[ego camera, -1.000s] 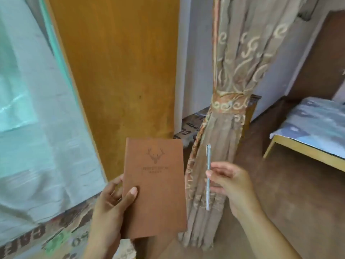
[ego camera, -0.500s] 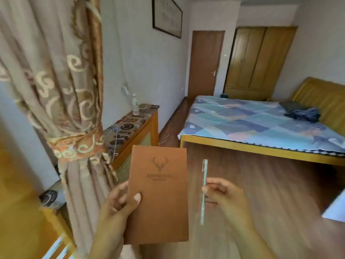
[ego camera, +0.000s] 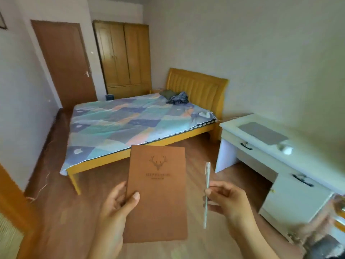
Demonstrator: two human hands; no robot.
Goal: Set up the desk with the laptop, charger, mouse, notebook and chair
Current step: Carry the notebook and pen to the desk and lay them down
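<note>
We note the left hand (ego camera: 115, 208) clamped on the lower left edge of the brown notebook (ego camera: 158, 193), thumb across the cover. The right hand (ego camera: 226, 200) pinches a pen (ego camera: 206, 193) upright between its fingertips. The white desk (ego camera: 261, 152), well apart to the right, bears a closed laptop (ego camera: 263, 132). We advise laying the notebook flat on bare desktop beside the laptop, clear of the edge.

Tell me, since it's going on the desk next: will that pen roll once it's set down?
Probably. The pen looks slim and round, pinched upright in the right hand, so it may roll on the smooth desk. It looks light; laying it against the notebook should stop it.
</note>
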